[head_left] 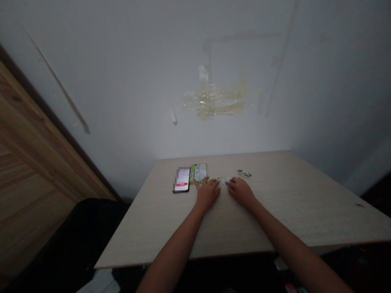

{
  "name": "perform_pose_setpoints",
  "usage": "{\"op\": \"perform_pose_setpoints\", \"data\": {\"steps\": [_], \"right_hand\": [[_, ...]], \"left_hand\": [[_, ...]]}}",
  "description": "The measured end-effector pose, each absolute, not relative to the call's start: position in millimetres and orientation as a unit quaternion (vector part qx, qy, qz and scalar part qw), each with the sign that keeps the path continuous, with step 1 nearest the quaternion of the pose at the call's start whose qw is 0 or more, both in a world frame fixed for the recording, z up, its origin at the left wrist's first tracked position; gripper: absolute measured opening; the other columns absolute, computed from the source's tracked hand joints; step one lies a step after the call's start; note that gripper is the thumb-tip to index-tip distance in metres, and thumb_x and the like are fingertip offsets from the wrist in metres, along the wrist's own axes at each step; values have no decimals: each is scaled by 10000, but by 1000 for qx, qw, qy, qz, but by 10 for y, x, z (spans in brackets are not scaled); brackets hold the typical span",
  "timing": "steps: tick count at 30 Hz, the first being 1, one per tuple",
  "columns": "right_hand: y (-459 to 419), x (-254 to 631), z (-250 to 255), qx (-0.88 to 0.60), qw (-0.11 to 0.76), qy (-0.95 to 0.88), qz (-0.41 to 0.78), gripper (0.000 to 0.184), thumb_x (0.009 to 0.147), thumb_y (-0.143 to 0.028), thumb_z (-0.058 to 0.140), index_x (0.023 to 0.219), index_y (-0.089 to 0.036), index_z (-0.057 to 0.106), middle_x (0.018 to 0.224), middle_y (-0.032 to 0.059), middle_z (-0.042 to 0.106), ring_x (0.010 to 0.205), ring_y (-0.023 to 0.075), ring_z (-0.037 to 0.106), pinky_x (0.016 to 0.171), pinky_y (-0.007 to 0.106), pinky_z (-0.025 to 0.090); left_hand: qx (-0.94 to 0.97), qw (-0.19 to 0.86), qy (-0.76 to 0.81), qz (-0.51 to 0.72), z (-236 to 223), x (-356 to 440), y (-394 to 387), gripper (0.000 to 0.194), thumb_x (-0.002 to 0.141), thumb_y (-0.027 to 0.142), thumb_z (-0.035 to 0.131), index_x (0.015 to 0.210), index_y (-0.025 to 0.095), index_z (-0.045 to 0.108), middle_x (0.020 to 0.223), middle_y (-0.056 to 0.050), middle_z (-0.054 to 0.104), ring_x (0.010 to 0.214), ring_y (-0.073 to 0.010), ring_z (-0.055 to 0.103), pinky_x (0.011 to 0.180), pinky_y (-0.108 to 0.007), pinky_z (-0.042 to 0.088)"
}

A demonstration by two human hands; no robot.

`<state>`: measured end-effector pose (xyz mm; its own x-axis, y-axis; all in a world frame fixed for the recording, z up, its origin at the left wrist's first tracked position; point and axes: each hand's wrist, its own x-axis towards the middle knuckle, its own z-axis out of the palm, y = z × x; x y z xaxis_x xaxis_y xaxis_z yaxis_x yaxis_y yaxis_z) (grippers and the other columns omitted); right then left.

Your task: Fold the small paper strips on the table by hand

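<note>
A small flat white-and-green piece point(223, 180), like paper or wrapper, lies on the table between my two hands. My left hand point(208, 193) rests at its left end with fingers spread. One fingertip meets the piece, while the outer fingers reach the lower edge of a green-and-white printed packet point(200, 171). From the other side, my right hand point(242, 191) has its fingers drawn together on the piece's right end. My fingers cover both ends of it, so its full shape is hidden.
Left of the packet lies a phone point(182, 180) with a lit, partly blurred screen. A crumpled small wrapper point(244, 173) sits beyond my right hand. The pale wooden table point(146, 228) meets a wall with peeling tape point(218, 101). A dark scrap point(360, 205) lies far right.
</note>
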<state>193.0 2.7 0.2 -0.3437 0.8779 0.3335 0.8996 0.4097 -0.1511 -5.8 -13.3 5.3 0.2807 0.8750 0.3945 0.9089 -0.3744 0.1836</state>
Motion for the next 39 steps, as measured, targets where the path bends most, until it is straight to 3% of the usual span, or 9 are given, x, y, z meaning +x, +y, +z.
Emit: {"op": "perform_pose_setpoints", "data": {"steps": [21,31,39], "right_hand": [[77,1959,-41,-520,192,-832,-27,329,932,-246,518,1200,-242,709,1097,109,674,1014,224,589,949,334,427],[86,1935,-20,-532,174,-828,-21,342,914,-235,527,1204,-233,707,1114,100,669,1035,217,591,967,314,427],[69,1938,-58,-535,209,-819,2,344,917,-223,516,1205,-228,705,1140,96,667,1071,200,593,997,312,428]], "left_hand": [[-803,8,-566,-189,84,-55,-143,404,939,516,452,1329,477,549,1409,45,590,1422,-365,317,1076,-797,-80],[-774,56,-599,-198,113,-43,-202,448,894,603,466,1299,462,594,1558,29,408,1467,-398,219,1079,-780,-103],[-760,56,-615,-200,72,-48,-175,486,885,628,471,1327,450,570,1582,15,366,1463,-397,223,1077,-791,-70]]}}
